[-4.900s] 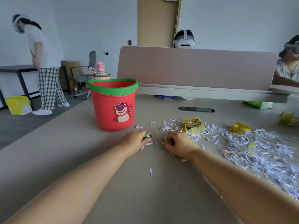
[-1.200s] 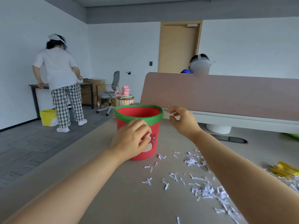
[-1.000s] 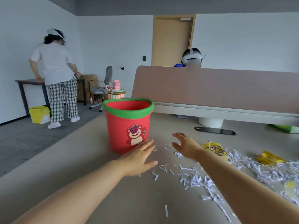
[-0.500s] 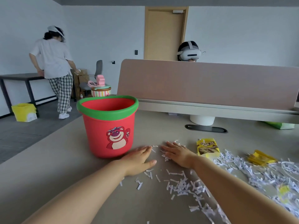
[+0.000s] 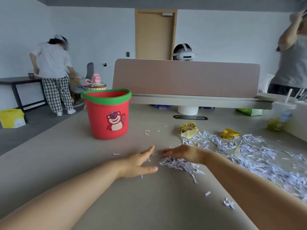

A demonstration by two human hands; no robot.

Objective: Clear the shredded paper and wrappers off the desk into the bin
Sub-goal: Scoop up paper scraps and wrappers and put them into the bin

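Left hand (image 5: 138, 163) and right hand (image 5: 183, 154), fingers straight, bracket a shredded paper (image 5: 178, 164) heap, likely gathering it for the bin (image 5: 108, 117).

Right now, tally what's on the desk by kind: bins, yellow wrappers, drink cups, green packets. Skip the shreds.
Bins: 1, the red bin
Yellow wrappers: 2, the brown-printed wrapper and the plain yellow wrapper
Drink cups: 1, the drink cup
Green packets: 1, the green packet
Total: 5
Not counted: a yellow scrap in the shredded paper, too small to class.
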